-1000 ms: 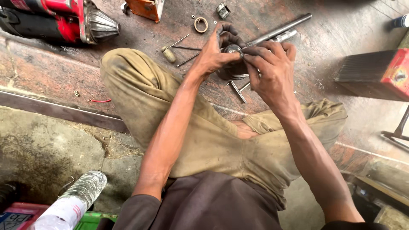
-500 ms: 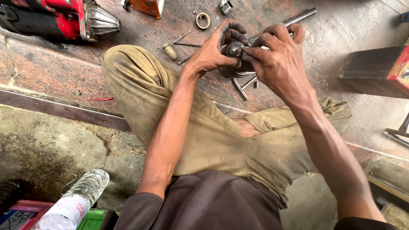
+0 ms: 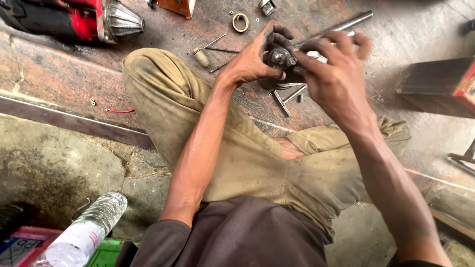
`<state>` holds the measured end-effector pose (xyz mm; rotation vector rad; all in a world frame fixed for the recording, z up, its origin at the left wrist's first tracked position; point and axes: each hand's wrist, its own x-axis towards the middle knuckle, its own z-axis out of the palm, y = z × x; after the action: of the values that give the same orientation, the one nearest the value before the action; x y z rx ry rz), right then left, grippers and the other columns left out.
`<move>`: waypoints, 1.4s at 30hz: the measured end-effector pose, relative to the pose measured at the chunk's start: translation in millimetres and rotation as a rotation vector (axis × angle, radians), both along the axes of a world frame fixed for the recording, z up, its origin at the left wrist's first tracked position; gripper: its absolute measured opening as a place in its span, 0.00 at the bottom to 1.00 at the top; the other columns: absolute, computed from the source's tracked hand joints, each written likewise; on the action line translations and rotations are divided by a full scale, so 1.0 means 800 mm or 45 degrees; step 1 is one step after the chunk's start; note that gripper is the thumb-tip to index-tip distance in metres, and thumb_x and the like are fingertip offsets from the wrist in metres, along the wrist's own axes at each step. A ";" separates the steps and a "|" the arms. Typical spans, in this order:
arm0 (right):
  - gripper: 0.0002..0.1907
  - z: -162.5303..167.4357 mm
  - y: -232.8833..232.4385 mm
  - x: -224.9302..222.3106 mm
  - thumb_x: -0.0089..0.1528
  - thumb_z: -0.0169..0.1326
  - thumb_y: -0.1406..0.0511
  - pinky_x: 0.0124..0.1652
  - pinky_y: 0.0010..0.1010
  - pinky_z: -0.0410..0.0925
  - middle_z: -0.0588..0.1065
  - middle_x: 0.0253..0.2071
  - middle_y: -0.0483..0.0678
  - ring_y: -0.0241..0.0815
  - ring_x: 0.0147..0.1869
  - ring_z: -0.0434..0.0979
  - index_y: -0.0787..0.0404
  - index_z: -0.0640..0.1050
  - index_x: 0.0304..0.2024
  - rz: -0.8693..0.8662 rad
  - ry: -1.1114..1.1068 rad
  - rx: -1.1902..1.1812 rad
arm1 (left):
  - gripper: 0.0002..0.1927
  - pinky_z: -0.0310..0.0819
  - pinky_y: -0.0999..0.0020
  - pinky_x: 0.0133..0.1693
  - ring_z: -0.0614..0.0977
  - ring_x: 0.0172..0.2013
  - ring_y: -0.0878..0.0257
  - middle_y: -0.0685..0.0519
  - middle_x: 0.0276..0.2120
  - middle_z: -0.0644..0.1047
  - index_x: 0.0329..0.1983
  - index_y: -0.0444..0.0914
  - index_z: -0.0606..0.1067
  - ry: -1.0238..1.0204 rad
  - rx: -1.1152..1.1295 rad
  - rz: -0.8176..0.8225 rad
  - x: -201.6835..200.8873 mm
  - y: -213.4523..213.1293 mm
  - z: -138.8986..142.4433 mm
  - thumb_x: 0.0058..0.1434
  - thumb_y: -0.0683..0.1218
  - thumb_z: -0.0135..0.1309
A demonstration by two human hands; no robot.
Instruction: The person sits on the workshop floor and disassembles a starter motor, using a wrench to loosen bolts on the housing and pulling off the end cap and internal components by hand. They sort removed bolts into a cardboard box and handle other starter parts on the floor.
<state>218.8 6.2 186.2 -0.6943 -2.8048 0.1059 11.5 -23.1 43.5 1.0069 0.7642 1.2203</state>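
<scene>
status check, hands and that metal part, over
Left hand grips round metal part. Right hand fingers on its front. Loose rods lie beneath.

bottle label (image 3: pixel 74 242): white wrap with a bit of red print, on the clear plastic bottle lying bottom left
boxes under it (image 3: pixel 106 253): pink-red one and a green one, bottom-left corner, mostly cut off
right edge box (image 3: pixel 467 86): red with yellow, only its corner shows
top box (image 3: pixel 180 6): orange, top edge, cut off

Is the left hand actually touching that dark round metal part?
Touching. The head view shows the left hand wrapped around the dark round metal part, its fingers curled over the top edge with no gap.
</scene>
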 end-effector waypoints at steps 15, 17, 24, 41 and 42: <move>0.10 -0.022 0.007 -0.002 0.64 0.64 0.69 0.62 0.47 0.53 0.79 0.49 0.44 0.41 0.59 0.70 0.57 0.86 0.48 -0.042 -0.096 0.002 | 0.41 0.77 0.65 0.60 0.77 0.56 0.62 0.51 0.53 0.75 0.63 0.41 0.66 0.004 0.062 -0.030 0.001 0.003 -0.006 0.46 0.35 0.71; 0.06 -0.024 0.007 -0.010 0.63 0.65 0.68 0.62 0.48 0.53 0.79 0.47 0.43 0.42 0.59 0.70 0.56 0.86 0.44 -0.084 -0.143 0.070 | 0.41 0.77 0.65 0.59 0.77 0.55 0.62 0.51 0.53 0.75 0.62 0.41 0.68 0.086 0.049 -0.002 0.000 0.002 -0.006 0.45 0.35 0.71; 0.16 -0.009 0.009 -0.013 0.58 0.67 0.64 0.57 0.49 0.56 0.78 0.48 0.49 0.49 0.58 0.70 0.62 0.84 0.47 -0.068 -0.074 -0.042 | 0.43 0.77 0.65 0.60 0.77 0.55 0.62 0.52 0.52 0.74 0.62 0.40 0.67 0.110 0.074 0.003 0.002 0.004 -0.005 0.43 0.35 0.72; 0.07 -0.023 0.007 -0.010 0.65 0.61 0.69 0.61 0.46 0.55 0.78 0.48 0.46 0.44 0.60 0.70 0.58 0.85 0.45 -0.051 -0.073 -0.004 | 0.42 0.75 0.64 0.62 0.77 0.56 0.61 0.52 0.53 0.76 0.62 0.40 0.67 0.153 0.064 0.006 -0.001 0.002 -0.004 0.44 0.37 0.72; 0.07 -0.025 0.008 -0.013 0.63 0.63 0.68 0.60 0.47 0.55 0.79 0.47 0.46 0.45 0.61 0.70 0.57 0.86 0.44 -0.090 -0.120 0.011 | 0.42 0.75 0.64 0.62 0.77 0.56 0.61 0.52 0.52 0.76 0.63 0.40 0.68 0.186 0.063 0.011 -0.002 0.002 -0.004 0.43 0.37 0.71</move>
<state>208.3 12.7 165.9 -0.8161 -2.8640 0.0489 9.8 -21.6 40.6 1.1440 0.8555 1.1872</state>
